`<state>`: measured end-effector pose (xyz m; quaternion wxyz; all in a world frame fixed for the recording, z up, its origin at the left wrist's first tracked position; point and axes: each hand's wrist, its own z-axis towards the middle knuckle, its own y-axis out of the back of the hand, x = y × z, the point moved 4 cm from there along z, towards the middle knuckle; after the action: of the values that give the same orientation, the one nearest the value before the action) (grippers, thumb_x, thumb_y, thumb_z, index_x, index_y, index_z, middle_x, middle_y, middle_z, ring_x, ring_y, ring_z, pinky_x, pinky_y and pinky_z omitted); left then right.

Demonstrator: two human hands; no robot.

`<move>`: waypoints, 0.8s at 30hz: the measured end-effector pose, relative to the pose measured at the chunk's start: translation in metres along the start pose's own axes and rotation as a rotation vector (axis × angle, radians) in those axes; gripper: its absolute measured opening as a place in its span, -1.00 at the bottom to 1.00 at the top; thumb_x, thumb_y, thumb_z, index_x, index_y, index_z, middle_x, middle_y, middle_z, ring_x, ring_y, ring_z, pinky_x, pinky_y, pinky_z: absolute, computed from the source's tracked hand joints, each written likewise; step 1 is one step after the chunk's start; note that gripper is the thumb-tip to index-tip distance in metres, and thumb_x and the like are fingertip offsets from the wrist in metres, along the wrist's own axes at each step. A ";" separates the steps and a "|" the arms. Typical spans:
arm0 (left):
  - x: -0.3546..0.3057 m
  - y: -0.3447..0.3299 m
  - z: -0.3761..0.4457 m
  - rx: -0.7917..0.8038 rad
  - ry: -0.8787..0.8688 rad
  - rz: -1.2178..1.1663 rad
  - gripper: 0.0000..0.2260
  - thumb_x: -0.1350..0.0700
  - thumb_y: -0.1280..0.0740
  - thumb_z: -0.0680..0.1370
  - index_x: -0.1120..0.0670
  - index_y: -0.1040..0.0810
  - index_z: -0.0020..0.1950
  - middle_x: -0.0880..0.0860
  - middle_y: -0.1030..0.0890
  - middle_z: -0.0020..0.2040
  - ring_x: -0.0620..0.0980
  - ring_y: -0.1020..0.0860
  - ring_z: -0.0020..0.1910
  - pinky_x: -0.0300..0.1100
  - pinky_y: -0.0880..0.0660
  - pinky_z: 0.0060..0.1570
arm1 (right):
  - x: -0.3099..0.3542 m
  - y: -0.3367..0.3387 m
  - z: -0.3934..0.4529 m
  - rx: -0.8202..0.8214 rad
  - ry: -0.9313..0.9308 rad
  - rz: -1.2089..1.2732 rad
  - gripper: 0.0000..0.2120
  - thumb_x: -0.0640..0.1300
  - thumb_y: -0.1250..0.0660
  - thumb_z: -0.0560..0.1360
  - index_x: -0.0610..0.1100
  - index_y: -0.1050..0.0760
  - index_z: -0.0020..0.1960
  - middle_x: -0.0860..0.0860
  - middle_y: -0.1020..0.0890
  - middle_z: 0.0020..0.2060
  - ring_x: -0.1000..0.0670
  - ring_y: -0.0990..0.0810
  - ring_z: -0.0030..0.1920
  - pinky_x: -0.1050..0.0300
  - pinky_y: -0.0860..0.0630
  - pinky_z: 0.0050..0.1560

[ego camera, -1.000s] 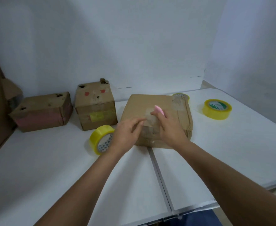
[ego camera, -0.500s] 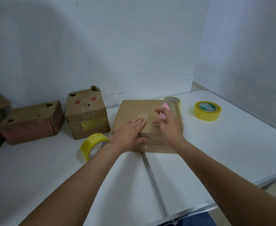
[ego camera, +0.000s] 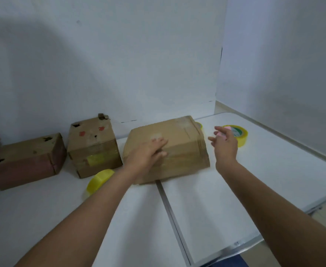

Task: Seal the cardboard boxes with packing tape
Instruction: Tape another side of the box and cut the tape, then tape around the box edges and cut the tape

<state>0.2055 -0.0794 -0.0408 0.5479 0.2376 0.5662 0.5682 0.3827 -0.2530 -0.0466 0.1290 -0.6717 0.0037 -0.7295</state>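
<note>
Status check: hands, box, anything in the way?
Left hand flat on flat brown cardboard box. Right hand off it, pinching small pink object. Nothing blocking.

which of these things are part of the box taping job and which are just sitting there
In the job:
- flat cardboard box, left hand pressing on top
- right hand with a small pink object
- yellow tape roll just beyond the right hand
- yellow tape roll on edge
- box with red spots
- low box

Lying about:
- white folding table, which only carries them
</note>
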 end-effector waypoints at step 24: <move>0.034 0.017 -0.078 -0.081 0.566 -1.250 -0.39 -0.47 -0.21 0.43 -0.21 -0.39 0.39 -0.11 -0.64 0.20 -0.07 -0.60 0.19 0.01 -0.48 0.24 | -0.043 -0.007 -0.057 0.236 -0.302 -0.139 -0.54 0.27 0.06 0.61 0.09 -0.55 -0.04 0.03 -0.64 -0.01 -0.01 -0.56 0.06 0.10 -0.41 0.09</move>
<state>0.1199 -0.0748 -0.0571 0.6123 -0.3121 0.6965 0.2063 0.3286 -0.2477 -0.0927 0.1551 -0.7523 -0.1476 -0.6231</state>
